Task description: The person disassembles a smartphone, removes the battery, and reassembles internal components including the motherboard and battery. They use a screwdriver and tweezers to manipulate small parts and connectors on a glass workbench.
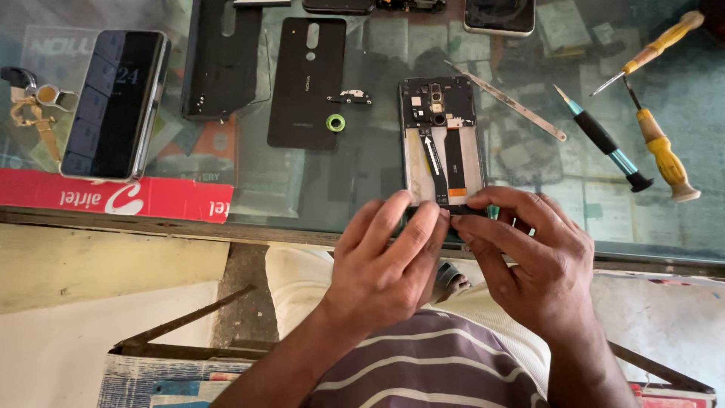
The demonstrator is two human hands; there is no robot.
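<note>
Nearest to us, we see two hands at the near edge of the glass counter (317, 204). The left hand (385, 261) and the right hand (529, 253) meet at the near end of one opened phone (442, 143); the fingertips of both are closed in a pinch on that end, thumbs underneath. The phone lies face down with its back removed, one black flex cable running along its length and one circuit board at its far end. To the left of it we count one small green ring (336, 122), one small black bracket (350, 97) just beyond the ring, and one black back cover (306, 81) lying flat. Further left lies one black inner frame (223, 60), then one intact phone (115, 104) with a dark screen, resting partly on one red carton strip (113, 196). At the far left edge sits one small brass-coloured fitting (34, 106). To the right of the opened phone we count one flat metal pry tool (513, 104), one teal-and-black screwdriver (604, 140), and two yellow-handled screwdrivers (661, 147), well apart from the hands. At the far edge, one further phone (500, 15) is partly cut off.
</note>
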